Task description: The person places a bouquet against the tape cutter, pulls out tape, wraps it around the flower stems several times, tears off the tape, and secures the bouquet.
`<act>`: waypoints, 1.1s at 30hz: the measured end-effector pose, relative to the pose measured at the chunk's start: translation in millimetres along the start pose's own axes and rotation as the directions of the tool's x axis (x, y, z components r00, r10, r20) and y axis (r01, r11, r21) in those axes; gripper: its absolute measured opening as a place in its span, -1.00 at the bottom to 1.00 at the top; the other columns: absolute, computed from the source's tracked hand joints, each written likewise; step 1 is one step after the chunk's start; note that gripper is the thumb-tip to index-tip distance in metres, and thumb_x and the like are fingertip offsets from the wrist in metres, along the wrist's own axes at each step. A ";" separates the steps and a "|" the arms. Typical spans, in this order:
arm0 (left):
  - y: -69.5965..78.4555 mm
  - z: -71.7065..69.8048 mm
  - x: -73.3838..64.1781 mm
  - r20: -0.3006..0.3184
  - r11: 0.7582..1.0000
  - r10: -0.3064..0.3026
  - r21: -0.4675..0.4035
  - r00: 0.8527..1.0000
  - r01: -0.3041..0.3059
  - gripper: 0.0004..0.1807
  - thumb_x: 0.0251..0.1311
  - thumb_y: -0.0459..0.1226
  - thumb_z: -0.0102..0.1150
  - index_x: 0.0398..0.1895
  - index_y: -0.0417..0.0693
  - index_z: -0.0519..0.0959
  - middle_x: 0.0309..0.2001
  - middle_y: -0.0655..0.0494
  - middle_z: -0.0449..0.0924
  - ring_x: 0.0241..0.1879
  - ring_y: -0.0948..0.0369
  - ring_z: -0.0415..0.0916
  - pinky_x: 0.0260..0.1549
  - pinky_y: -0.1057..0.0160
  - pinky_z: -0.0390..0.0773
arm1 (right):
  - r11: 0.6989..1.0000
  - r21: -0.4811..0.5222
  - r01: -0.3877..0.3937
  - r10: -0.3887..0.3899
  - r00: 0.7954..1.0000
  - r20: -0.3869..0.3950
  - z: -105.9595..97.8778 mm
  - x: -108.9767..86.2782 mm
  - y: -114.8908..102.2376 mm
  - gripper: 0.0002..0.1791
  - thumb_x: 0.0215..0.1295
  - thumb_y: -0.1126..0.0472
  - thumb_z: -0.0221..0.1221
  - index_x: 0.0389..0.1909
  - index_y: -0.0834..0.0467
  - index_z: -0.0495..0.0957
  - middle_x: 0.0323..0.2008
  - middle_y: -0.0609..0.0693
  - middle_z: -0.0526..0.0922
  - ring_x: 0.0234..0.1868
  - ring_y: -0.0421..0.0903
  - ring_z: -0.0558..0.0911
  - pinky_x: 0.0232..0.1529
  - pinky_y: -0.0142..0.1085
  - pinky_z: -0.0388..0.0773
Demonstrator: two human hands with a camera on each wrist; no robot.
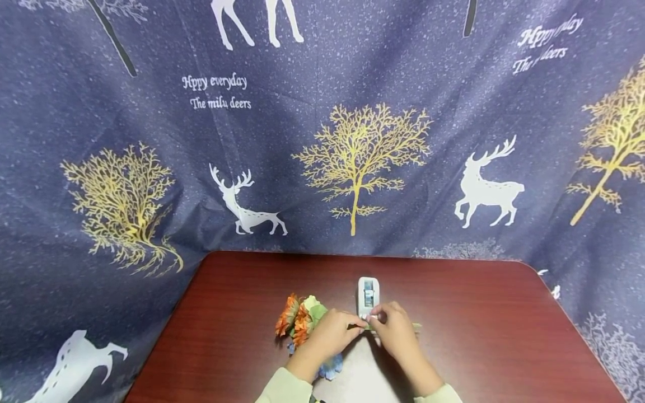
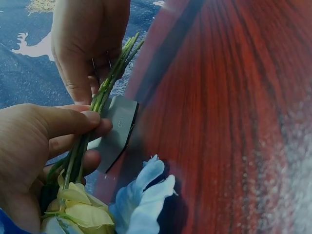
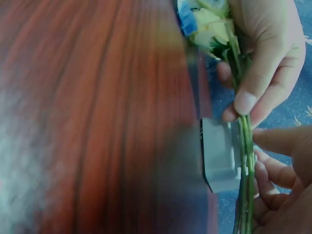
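A bunch of artificial flowers lies sideways in my left hand [image 1: 331, 334], which grips the green stems [image 2: 102, 94] between thumb and fingers just below the blooms. Orange flowers [image 1: 302, 324], a pale yellow rose [image 2: 85, 209] and a blue flower [image 2: 146, 200] make up the head of the bunch. Farther down, the curled fingers of my right hand [image 1: 395, 330] pinch at the stems, close beside the left fingertips. Whether a strip of tape is also between them is too small to tell. Just beyond the hands is a white tape dispenser [image 1: 369, 295].
The hands work over a reddish-brown wooden table [image 1: 484, 319] with rounded far corners. Behind it hangs a dark blue curtain [image 1: 312, 73] printed with deer and golden trees. A small dark and yellow object [image 1: 316, 399] shows at the bottom edge of the head view.
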State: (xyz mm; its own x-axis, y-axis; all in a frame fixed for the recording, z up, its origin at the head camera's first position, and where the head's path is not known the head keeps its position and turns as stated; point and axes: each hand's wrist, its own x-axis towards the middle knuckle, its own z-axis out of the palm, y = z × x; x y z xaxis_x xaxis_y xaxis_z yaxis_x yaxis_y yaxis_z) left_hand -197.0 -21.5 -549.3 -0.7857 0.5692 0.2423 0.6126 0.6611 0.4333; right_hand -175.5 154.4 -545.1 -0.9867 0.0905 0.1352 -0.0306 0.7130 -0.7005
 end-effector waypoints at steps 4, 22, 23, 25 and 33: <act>-1.2 1.9 0.2 -0.008 1.000 -0.002 0.018 1.000 0.002 -0.86 0.24 -0.19 0.34 -0.17 0.21 0.79 -0.20 0.26 0.81 -0.20 0.34 0.74 -0.13 0.38 0.64 | 0.998 0.045 -0.035 0.035 0.999 0.021 0.5 0.3 -1.7 -0.90 0.15 0.23 0.37 -0.37 0.10 0.63 -0.40 -0.05 0.47 -0.40 -0.21 0.43 -0.32 -0.33 0.39; -4.3 5.9 2.2 -0.020 0.999 0.023 0.024 1.000 -0.022 -0.87 0.24 -0.18 0.34 -0.19 0.20 0.79 -0.22 0.29 0.81 -0.23 0.37 0.73 -0.17 0.41 0.63 | 0.994 0.081 -0.074 0.073 0.997 0.022 2.5 1.2 -6.2 -0.94 0.18 0.26 0.33 -0.39 0.11 0.61 -0.37 -0.04 0.52 -0.40 -0.20 0.46 -0.29 -0.31 0.43; -4.0 5.7 2.2 -0.020 0.999 0.023 0.024 1.000 -0.022 -0.87 0.24 -0.18 0.34 -0.19 0.21 0.79 -0.22 0.30 0.81 -0.24 0.37 0.73 -0.17 0.41 0.63 | 0.994 0.081 -0.073 0.072 0.997 0.014 2.6 1.0 -6.3 -0.95 0.19 0.26 0.32 -0.39 0.11 0.62 -0.37 -0.04 0.53 -0.40 -0.20 0.47 -0.29 -0.30 0.43; -3.6 5.2 2.1 -0.021 0.999 0.024 0.022 0.999 -0.024 -0.87 0.24 -0.18 0.33 -0.18 0.21 0.79 -0.23 0.30 0.81 -0.25 0.36 0.73 -0.18 0.41 0.62 | 0.995 0.076 -0.066 0.066 0.998 -0.003 3.0 0.6 -6.1 -0.96 0.21 0.25 0.30 -0.40 0.10 0.63 -0.38 -0.04 0.55 -0.41 -0.20 0.47 -0.29 -0.29 0.43; -3.5 5.4 2.3 -0.029 0.999 0.033 0.028 0.999 -0.032 -0.87 0.24 -0.17 0.33 -0.19 0.20 0.79 -0.24 0.30 0.81 -0.26 0.36 0.72 -0.19 0.42 0.62 | 0.994 0.067 -0.086 0.089 0.995 -0.046 1.7 2.1 -7.7 -0.96 0.24 0.21 0.29 -0.37 0.09 0.66 -0.38 -0.03 0.66 -0.35 -0.16 0.57 -0.21 -0.19 0.53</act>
State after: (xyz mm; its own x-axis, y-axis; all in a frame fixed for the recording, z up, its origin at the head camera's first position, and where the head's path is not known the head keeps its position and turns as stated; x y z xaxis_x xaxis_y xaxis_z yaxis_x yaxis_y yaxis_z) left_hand -200.6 -19.9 -555.0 -0.7673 0.5761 0.2818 0.6397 0.6559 0.4008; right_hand -177.6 148.0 -540.6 -0.9770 0.1856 0.1048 0.0434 0.6547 -0.7547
